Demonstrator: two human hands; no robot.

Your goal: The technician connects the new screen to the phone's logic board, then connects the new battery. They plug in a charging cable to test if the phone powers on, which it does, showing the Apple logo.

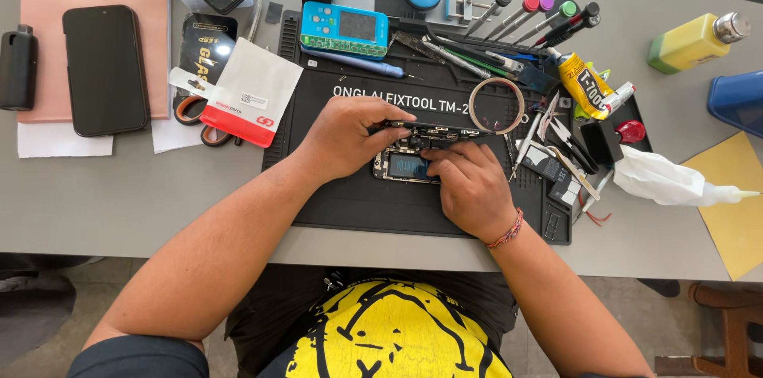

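An opened phone (413, 157) with its insides showing lies on the black repair mat (350, 203) in the middle of the table. My left hand (346, 135) grips the phone's far left edge with curled fingers. My right hand (470, 186) rests on the phone's right part, fingers pressed down on the inner components. I cannot tell whether the right hand holds a small tool.
A tape ring (496, 105), screwdrivers (540, 16), a glue tube (584, 88) and tweezers crowd the mat's far right. A blue tester (344, 28) sits at the back. A black phone (105, 68) lies on a pink sheet at left. A yellow bottle (695, 42) and white tissue (664, 181) lie right.
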